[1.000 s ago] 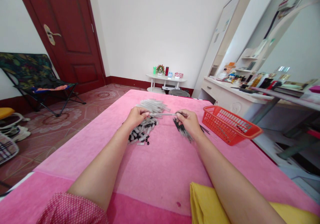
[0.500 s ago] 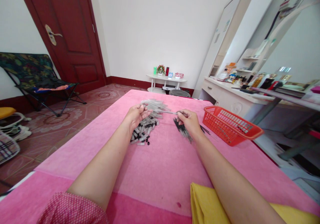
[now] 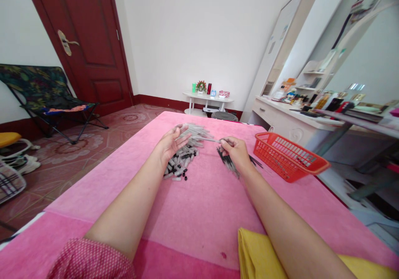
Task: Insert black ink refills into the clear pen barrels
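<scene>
One slim grey rod [image 3: 211, 140] is in hand, roughly level above the pink cloth [image 3: 205, 212]; the right hand [image 3: 233, 149] pinches its right end, thumb and fingers narrow. Its other end points at the heap of pale tubes [image 3: 199, 131]; contact cannot be told from where I stand. Left hand [image 3: 172, 142]: fingers spread wide, nothing seen in its grasp, just beside that heap. Loose stock, by eye: tubes, many; small clear-and-black caps [image 3: 182, 162], many, piled nearer; dark thin rods [image 3: 229, 165], a cluster by the right hand. Red basket [image 3: 271, 158] stands farther right. Judgement: much remains unhandled; finished count unreadable.
</scene>
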The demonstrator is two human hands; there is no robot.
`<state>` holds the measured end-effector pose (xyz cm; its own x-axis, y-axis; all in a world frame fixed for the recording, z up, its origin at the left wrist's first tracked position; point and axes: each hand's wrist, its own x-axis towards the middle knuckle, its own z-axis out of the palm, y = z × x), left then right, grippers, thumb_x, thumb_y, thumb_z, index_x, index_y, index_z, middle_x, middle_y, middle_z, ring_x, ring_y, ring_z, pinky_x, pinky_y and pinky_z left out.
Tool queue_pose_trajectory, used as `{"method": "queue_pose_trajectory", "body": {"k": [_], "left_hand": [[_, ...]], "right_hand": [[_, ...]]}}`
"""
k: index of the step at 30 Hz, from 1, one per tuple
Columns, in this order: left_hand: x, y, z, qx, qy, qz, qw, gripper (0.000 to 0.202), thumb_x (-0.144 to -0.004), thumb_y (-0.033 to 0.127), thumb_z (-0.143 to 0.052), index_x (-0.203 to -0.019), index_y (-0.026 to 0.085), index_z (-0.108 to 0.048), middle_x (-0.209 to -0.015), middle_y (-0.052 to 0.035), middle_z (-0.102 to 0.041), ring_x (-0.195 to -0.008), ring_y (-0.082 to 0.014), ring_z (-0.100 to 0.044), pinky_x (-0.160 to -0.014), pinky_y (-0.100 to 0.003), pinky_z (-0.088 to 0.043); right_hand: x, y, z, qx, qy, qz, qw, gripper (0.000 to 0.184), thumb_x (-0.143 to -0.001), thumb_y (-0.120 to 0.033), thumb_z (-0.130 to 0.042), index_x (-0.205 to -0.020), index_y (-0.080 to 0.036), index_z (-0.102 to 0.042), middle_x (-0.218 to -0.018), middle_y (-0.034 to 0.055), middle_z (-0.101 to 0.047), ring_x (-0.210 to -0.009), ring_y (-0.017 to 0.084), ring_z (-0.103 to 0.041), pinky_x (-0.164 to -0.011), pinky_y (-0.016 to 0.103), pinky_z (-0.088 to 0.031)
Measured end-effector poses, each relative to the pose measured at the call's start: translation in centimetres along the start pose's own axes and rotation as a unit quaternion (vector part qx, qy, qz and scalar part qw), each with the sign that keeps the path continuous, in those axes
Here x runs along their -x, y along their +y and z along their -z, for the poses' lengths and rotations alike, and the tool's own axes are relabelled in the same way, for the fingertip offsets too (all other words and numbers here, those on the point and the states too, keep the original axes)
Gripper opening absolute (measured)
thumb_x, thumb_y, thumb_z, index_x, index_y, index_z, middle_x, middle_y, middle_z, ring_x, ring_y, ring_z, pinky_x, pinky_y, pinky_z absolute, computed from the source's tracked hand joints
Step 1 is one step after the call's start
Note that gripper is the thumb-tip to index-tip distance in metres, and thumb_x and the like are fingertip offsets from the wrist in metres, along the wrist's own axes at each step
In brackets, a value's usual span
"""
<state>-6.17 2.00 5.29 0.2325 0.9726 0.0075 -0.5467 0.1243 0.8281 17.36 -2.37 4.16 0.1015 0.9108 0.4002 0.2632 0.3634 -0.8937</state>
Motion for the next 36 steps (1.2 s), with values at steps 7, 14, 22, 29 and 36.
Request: {"method": "queue_pose_trajectory", "body": {"k": [7,14,22,29,36], "left_hand": [[0.0,0.0,-0.4,-0.017,0.078,0.011,0.997,0.016,-0.081,0.018,-0.058,-0.094,0.025,-0.061,-0.122,0.0025,-0.058,-0.052,-0.0017,-0.048,-0.051,-0.015,-0.041],[-0.5,-0.5,-0.4,0.038,0.065,-0.001,0.997,0.014,-0.078,0.013,-0.059,-0.088,0.023,-0.060,-0.112,0.0021,-0.063,-0.070,-0.0040,-0.060,-0.061,-0.015,-0.045],[0.0,-0.9,-1.4,0.082,0.019,0.003,0.996,0.011,-0.085,0.011,-0.049,-0.076,0.018,-0.048,-0.125,-0.0032,-0.055,-0.107,-0.0133,-0.057,-0.069,-0.019,-0.046],[0.3,-1.3,-2.1,0.096,0.020,0.007,0.995,0.012,-0.085,0.011,-0.048,-0.076,0.017,-0.045,-0.121,-0.0042,-0.057,-0.102,-0.0128,-0.059,-0.077,-0.022,-0.047],[0.2,-1.3,-2.1,0.119,0.029,0.013,0.992,0.012,-0.085,0.010,-0.048,-0.076,0.018,-0.045,-0.112,-0.0034,-0.062,-0.095,-0.0124,-0.062,-0.078,-0.023,-0.048]], "right_hand": [[0.0,0.0,-0.2,0.002,-0.004,0.001,1.000,0.023,-0.072,-0.037,-0.058,-0.073,-0.014,-0.061,-0.055,0.0008,-0.058,-0.044,0.010,-0.049,-0.044,0.021,-0.042],[0.1,-0.2,-0.5,0.008,-0.008,0.006,1.000,0.023,-0.072,-0.037,-0.058,-0.073,-0.014,-0.061,-0.057,0.0011,-0.059,-0.046,0.010,-0.051,-0.045,0.022,-0.042],[0.3,-0.5,-0.7,0.005,-0.018,0.015,1.000,0.024,-0.074,-0.038,-0.056,-0.075,-0.014,-0.061,-0.056,0.0007,-0.057,-0.045,0.010,-0.050,-0.045,0.021,-0.042],[0.4,-0.8,-1.0,0.004,0.000,0.017,1.000,0.024,-0.074,-0.037,-0.055,-0.074,-0.014,-0.061,-0.055,0.0014,-0.057,-0.047,0.010,-0.051,-0.044,0.020,-0.043],[0.4,-0.5,-0.8,0.007,0.009,0.024,1.000,0.022,-0.075,-0.036,-0.055,-0.075,-0.015,-0.061,-0.057,0.0013,-0.058,-0.046,0.010,-0.051,-0.044,0.021,-0.042]]}}
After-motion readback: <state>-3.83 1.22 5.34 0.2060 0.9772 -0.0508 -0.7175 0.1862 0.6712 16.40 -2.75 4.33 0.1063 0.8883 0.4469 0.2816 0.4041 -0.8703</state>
